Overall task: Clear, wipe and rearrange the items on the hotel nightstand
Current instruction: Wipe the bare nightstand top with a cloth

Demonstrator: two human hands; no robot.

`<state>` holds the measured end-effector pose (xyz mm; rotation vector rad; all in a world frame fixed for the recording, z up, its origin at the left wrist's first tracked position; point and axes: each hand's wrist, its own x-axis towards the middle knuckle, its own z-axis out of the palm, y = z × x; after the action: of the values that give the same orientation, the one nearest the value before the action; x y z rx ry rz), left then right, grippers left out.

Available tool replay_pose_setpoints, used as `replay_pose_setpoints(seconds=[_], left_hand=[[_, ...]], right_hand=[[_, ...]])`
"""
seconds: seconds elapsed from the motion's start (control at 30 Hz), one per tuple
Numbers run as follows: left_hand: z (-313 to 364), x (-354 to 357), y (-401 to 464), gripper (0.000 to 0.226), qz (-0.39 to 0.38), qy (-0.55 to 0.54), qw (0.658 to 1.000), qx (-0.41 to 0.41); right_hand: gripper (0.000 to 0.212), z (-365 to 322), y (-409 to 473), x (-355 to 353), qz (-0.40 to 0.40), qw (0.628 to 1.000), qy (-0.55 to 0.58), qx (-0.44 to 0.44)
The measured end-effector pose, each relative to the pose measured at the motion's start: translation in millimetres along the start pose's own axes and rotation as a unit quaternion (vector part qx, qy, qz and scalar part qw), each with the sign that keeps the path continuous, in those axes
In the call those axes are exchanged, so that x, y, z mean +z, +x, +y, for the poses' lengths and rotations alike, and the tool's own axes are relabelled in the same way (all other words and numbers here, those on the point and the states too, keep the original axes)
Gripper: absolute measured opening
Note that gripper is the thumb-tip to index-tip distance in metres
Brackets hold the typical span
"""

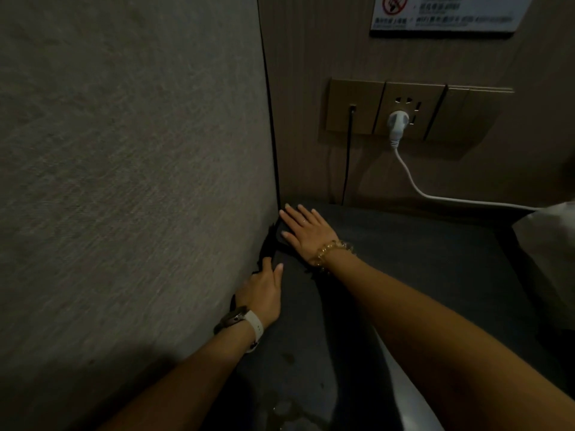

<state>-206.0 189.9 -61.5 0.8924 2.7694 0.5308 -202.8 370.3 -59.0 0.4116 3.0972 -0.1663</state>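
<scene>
Cloth: a dark, almost black wiping cloth [281, 244], limp and creased, bunched in the back left corner of the table right against the padded panel; its ragged edge shows as jagged dark points along the panel, and in this dim light its weave cannot be made out.

Table: the dark grey, matte nightstand table [420, 259]; a few faint wet marks shine on it near the front edge.

Right hand: the right hand [306, 230] lies flat on top of the cloth, palm down, fingers [292, 209] straight and slightly spread, tips reaching to the corner; it presses the cloth and curls around nothing. A bracelet of amber beads [331, 251] sits on that wrist.

Left hand: the left hand [264, 290] lies beside the padded panel, just in front of the right hand, resting on the cloth's near edge; the thumb is stretched out along the fabric, and the other fingers are tucked out of sight, so I cannot tell whether they grip the cloth. A watch with a white strap [253, 328] is on that wrist.

Panel: a grey, woven-fabric padded panel [124, 166] fills the left side.

Wall: a beige socket plate [404, 110] carries a white plug [396, 124], its white cable [435, 197] trailing off to the right.
</scene>
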Motion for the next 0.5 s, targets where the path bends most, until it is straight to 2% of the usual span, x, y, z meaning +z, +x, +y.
replay_pose_setpoints(seconds=[0.27, 0.37, 0.5], left_hand=[[2.3, -0.6, 2.0, 0.044, 0.025, 0.061, 0.998, 0.024], [2.4, -2.0, 2.3, 0.037, 0.017, 0.080, 0.996, 0.031], [0.9, -1.0, 3.4, 0.037, -0.004, 0.142, 0.989, 0.049]], right_hand=[[0.058, 15.4, 31.0, -8.8, -0.003, 0.998, 0.019, 0.052], [0.059, 16.1, 38.2, -8.5, 0.021, 0.996, 0.030, 0.083], [0.061, 13.7, 38.8, -8.4, 0.042, 0.992, 0.022, 0.115]])
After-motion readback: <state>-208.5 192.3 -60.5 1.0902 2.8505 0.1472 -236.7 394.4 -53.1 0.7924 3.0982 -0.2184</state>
